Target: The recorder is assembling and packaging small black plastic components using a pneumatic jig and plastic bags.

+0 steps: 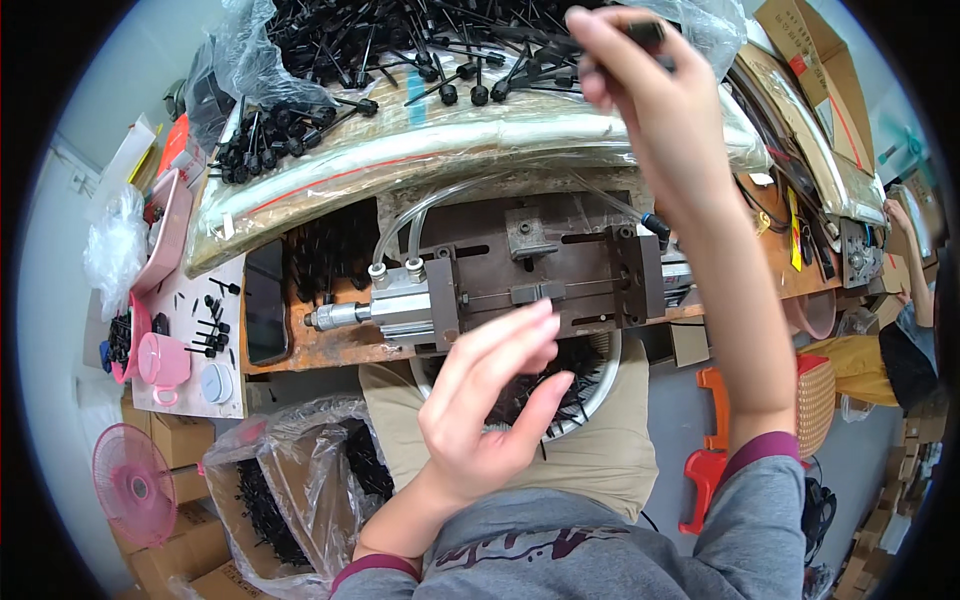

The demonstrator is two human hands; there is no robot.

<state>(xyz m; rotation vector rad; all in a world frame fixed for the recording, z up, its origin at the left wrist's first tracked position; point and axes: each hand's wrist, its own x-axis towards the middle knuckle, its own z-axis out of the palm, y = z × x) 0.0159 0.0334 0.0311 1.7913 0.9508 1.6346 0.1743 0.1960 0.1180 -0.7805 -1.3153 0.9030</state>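
My left hand (490,395) is spread just in front of a bench fixture (590,255), its fingertips near a small dark block (537,293) at the fixture's middle. Nothing shows in its grasp. Up at the far right, my right hand (660,100) is raised over a heap of black rods with knobbed ends (480,75), its fingers curled around a black knobbed part (645,35). Motion blurs that hand somewhat. Below my left hand a white tub (605,390) between my knees contains more black pieces, partly hidden by the hand.
Clear tubes (400,235) run to a metal cylinder (405,305) on the fixture's left. Left of it lie a phone-like black slab (267,300) and a pink cup (163,360). A plastic-lined carton (300,490) stands lower left, a red stool (705,450) at right. Another person (900,340) sits far right.
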